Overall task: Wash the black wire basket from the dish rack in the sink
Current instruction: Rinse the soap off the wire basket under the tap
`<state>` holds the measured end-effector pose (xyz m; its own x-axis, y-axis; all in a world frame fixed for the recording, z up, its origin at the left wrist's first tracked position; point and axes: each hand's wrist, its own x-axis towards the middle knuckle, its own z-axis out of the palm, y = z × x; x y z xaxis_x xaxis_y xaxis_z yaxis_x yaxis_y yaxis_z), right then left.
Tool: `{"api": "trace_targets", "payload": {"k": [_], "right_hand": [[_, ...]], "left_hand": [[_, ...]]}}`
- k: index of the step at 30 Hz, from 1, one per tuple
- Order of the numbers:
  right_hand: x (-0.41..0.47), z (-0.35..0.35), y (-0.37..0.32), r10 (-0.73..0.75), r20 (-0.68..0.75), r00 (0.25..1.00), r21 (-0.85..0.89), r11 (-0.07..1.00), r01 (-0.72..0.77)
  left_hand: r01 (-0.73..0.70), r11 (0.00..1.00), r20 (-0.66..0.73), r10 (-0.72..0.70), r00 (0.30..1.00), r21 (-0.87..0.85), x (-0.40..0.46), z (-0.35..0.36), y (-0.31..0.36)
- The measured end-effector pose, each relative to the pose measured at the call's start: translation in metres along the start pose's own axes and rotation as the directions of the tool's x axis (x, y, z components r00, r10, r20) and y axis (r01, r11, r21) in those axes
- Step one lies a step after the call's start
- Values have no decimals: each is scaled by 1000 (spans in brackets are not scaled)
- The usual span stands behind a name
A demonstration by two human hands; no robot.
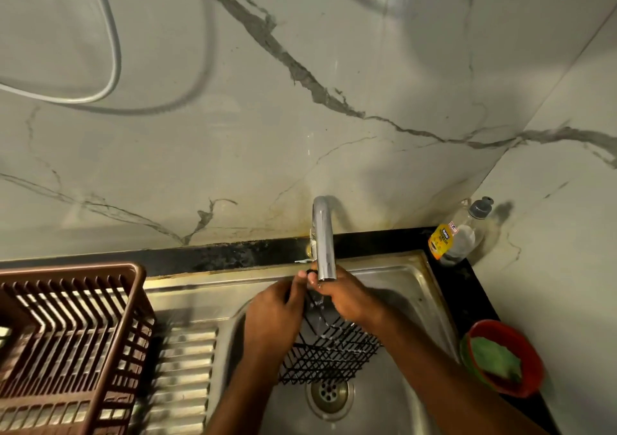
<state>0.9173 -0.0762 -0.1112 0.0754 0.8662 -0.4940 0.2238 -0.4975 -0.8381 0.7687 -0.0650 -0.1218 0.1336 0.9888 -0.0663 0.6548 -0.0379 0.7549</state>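
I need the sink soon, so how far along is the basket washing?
Done: the black wire basket is out of the brown plastic dish rack. In hand: left hand and right hand hold it under the running chrome tap. Left: finishing and returning it.

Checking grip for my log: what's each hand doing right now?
Left hand: grips the black wire basket under the tap.
Right hand: grips the basket too.

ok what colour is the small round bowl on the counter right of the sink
The small round bowl is red, holding a green scrub pad; the head view shows it.
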Motion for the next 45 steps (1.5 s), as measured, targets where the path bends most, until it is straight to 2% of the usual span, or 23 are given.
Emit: {"api": "trace_targets", "payload": {"k": [1, 3, 5, 7, 9, 15, 17, 22, 23, 26, 30, 33, 36, 38, 41, 45], "right_hand": [[0, 6, 2, 17, -10, 1000, -30, 999, -17], [2, 13, 8, -15, -51, 999, -68, 998, 12], [-3, 12, 6, -62, -74, 995, -108, 993, 54], [-9, 7, 2, -39, -38, 999, -159, 987, 32], [-10, 0, 0, 1, -12, 1000, -205, 979, -3], [-13, -4, -6, 51, -85, 995, -403, 912, -81], [-14, 7, -14, 93, -82, 992, -395, 911, -118], [-7, 25, -14, 124, -171, 977, -211, 964, -159], [-8, 23, -16, 118, -181, 976, -215, 964, -156], [-3, 6, -7, 101, -223, 970, -413, 891, -188], [8, -2, 8, 168, -291, 942, -452, 843, -291], [4, 13, 8, 120, -265, 957, -567, 783, -255], [-14, 30, -7, 73, -253, 965, -503, 842, -196], [-10, 33, -4, 1, -237, 971, -542, 830, -133], [8, 17, 19, -36, -187, 982, -644, 759, -95], [-4, -1, 31, -108, -141, 984, -637, 771, -7]], "left_hand": [[25, 999, -31, -24, 999, 46, 1, 4, 7], [114, 993, -74, -112, 991, 28, 6, 6, 15], [214, 976, -26, -216, 976, -44, 13, 8, 11], [289, 952, 23, -288, 957, -101, 15, 8, 7], [323, 930, 43, -320, 946, -179, 10, 9, 4], [391, 827, 64, -401, 914, -404, -4, 11, -2], [381, 813, 75, -390, 918, -441, -1, 15, -6], [347, 820, 105, -337, 936, -456, 2, 16, -9], [336, 827, 96, -330, 939, -451, 3, 14, -8], [338, 808, 76, -346, 935, -482, -2, 9, -7], [336, 807, 69, -347, 935, -486, -7, 8, -7], [317, 808, 75, -324, 943, -497, -5, 10, -7], [275, 838, 87, -266, 960, -471, -4, 18, -4], [256, 834, 82, -248, 965, -490, -6, 19, -2], [273, 827, 66, -278, 958, -491, -6, 19, -2], [277, 817, 22, -309, 951, -506, -5, 16, -1]]}}
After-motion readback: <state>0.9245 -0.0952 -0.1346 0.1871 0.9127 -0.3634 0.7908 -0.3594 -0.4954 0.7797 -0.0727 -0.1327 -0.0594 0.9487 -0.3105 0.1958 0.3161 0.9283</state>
